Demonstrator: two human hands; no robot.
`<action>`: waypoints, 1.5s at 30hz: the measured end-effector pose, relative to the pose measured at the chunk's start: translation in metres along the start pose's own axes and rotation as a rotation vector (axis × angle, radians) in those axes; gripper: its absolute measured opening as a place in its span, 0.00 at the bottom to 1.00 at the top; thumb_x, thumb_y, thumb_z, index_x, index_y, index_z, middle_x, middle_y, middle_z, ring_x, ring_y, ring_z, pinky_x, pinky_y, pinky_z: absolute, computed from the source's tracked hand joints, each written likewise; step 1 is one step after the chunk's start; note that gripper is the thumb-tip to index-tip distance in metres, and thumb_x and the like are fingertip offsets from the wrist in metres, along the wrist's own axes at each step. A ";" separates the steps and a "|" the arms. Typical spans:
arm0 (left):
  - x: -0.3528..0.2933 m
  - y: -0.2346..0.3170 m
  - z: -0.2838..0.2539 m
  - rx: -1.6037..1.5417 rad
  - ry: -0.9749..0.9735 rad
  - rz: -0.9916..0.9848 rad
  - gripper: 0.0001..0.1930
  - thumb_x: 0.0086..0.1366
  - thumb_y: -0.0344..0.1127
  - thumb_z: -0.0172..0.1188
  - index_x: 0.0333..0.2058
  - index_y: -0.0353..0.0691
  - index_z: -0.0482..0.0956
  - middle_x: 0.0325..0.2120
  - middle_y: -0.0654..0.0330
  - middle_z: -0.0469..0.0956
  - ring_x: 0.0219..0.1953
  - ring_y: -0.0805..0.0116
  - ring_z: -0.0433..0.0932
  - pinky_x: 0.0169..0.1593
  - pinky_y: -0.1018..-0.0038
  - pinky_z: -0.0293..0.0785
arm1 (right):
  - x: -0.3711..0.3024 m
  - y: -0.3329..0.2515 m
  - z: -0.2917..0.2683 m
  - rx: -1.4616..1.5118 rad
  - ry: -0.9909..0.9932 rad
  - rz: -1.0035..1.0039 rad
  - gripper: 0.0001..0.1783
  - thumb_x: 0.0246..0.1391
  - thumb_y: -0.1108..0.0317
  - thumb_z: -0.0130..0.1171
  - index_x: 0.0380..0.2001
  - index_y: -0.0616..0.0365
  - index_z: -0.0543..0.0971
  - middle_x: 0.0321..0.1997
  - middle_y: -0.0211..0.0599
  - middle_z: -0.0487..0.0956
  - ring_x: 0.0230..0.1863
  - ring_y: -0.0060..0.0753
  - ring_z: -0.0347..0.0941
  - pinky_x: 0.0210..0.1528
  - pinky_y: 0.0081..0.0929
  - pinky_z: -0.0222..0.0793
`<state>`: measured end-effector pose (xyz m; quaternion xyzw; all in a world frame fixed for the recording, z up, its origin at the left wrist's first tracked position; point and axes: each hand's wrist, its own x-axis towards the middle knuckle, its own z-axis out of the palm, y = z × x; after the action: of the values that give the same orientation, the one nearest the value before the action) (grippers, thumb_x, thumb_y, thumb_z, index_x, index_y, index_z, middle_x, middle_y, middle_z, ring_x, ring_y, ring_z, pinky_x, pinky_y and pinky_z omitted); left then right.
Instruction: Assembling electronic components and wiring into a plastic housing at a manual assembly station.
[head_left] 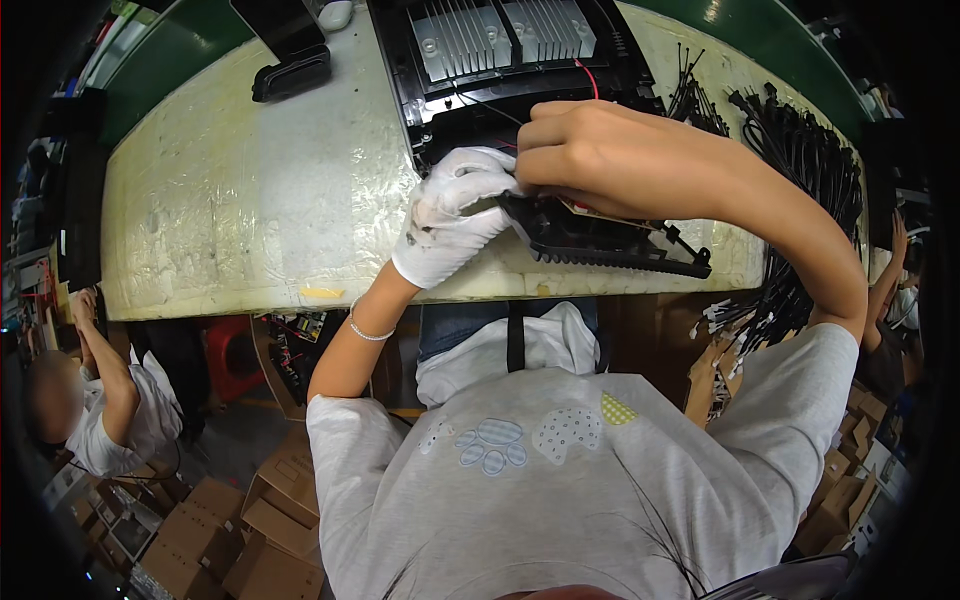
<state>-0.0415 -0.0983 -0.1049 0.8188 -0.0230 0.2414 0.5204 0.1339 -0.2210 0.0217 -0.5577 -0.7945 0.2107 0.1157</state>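
Observation:
My left hand (452,215), in a stained white glove, closes its thumb and fingers on the near end of a black plastic cover (590,242) with a ridged edge. Bare and curled, my right hand (590,155) is bent over the same cover, beside the left fingertips. What its fingers pinch, if anything, is hidden behind the knuckles. Just beyond both hands lies a larger black housing (462,118) with two finned metal heat sinks (455,45). A red wire (588,75) and thin black wires run from it toward my hands.
The worktable (220,200) has a pale, film-covered top. Black cables (800,150) hang over its right side, near thin black cables (692,90). A black stand-like part (292,75) lies far left. Cardboard boxes (200,530) and a co-worker (110,400) are at lower left.

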 end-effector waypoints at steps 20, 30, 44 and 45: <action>0.000 -0.007 0.001 0.050 -0.067 0.077 0.16 0.46 0.22 0.67 0.37 0.42 0.81 0.39 0.56 0.76 0.45 0.55 0.77 0.47 0.68 0.76 | 0.004 -0.011 0.000 -0.233 -0.108 0.064 0.07 0.41 0.80 0.60 0.29 0.66 0.79 0.36 0.40 0.76 0.47 0.42 0.70 0.45 0.33 0.73; 0.002 -0.005 0.006 0.180 -0.156 0.189 0.19 0.48 0.21 0.62 0.40 0.45 0.79 0.36 0.60 0.77 0.43 0.55 0.77 0.49 0.63 0.73 | 0.022 -0.002 0.001 -0.018 -0.374 0.319 0.05 0.40 0.80 0.58 0.25 0.67 0.80 0.31 0.47 0.78 0.44 0.48 0.74 0.43 0.39 0.74; 0.002 -0.008 0.009 0.262 -0.141 0.323 0.21 0.44 0.20 0.62 0.39 0.46 0.79 0.31 0.61 0.76 0.32 0.57 0.73 0.37 0.67 0.71 | 0.025 -0.015 -0.014 -0.021 -0.435 0.402 0.04 0.41 0.77 0.61 0.25 0.66 0.81 0.34 0.47 0.79 0.38 0.48 0.77 0.36 0.38 0.73; 0.000 -0.008 0.010 0.249 -0.119 0.324 0.21 0.44 0.20 0.62 0.39 0.46 0.79 0.31 0.61 0.75 0.32 0.58 0.73 0.37 0.67 0.71 | 0.025 -0.012 -0.014 -0.024 -0.433 0.402 0.04 0.41 0.77 0.61 0.25 0.66 0.81 0.34 0.47 0.79 0.38 0.48 0.77 0.36 0.38 0.73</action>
<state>-0.0358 -0.1028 -0.1155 0.8752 -0.1550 0.2742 0.3671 0.1206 -0.1978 0.0381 -0.6471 -0.6768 0.3342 -0.1070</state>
